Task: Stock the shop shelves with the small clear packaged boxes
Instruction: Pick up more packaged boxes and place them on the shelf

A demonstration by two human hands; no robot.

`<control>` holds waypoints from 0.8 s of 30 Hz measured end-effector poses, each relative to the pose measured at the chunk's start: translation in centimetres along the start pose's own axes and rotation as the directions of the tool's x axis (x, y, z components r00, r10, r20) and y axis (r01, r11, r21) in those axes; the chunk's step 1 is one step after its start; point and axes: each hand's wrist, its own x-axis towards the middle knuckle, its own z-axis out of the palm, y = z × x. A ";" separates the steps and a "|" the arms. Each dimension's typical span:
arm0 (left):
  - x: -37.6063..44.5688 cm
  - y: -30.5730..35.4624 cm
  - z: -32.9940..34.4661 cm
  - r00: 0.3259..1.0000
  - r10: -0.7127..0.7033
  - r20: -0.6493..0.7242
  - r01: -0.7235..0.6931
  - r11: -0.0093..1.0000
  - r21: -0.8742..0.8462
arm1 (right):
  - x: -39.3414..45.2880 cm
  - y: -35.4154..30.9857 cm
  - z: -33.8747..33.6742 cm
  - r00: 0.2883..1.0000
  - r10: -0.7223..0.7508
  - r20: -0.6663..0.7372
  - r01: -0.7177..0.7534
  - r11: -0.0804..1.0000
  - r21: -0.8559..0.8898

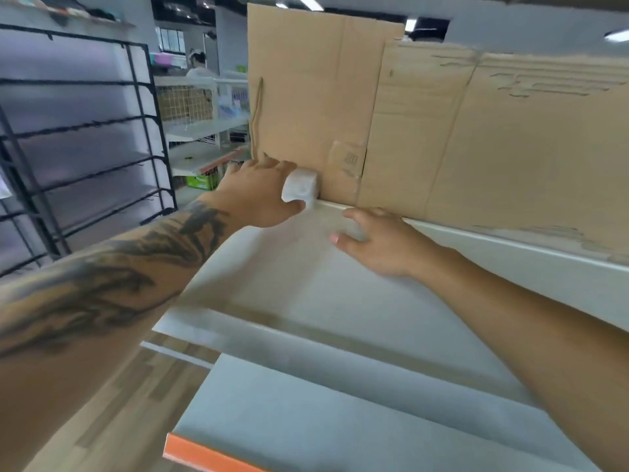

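While the black wire rack (81,137) stands far left with bare tiers, the tattooed left forearm reaches up and rightward across the view; left hand (253,195) is at the back of the white shelf (340,301), palm turned away, fingers curled round a small clear box (299,187), thumb under its lower edge; box sits at the shelf's back edge, touching or just off the brown cardboard sheet (316,107) standing upright behind it, cannot tell which; box looks blurred, contents unreadable; right hand (381,245) lies just right of the box, palm down over the shelf near its back edge, fingers loosely spread and bent, gripping nothing I can make out; a pale smear under the fingertips, cannot tell what; right forearm runs down to the lower right corner; a second cardboard panel (510,137) leans further right; orange-edged lower shelf (306,420) below; wood-pattern floor (129,396) at lower left.
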 end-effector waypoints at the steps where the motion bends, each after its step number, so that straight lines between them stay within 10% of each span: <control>1: 0.9 -0.3 0.4 1.000 0.029 -0.003 -0.029 1.000 0.006 | 0.2 0.1 0.3 1.000 0.013 -0.008 -0.013 1.000 0.024; 24: 1.7 0.0 0.8 0.964 0.253 -0.083 -0.260 0.825 -0.501 | 0.9 1.4 0.5 0.980 -0.073 -0.184 0.114 0.967 0.226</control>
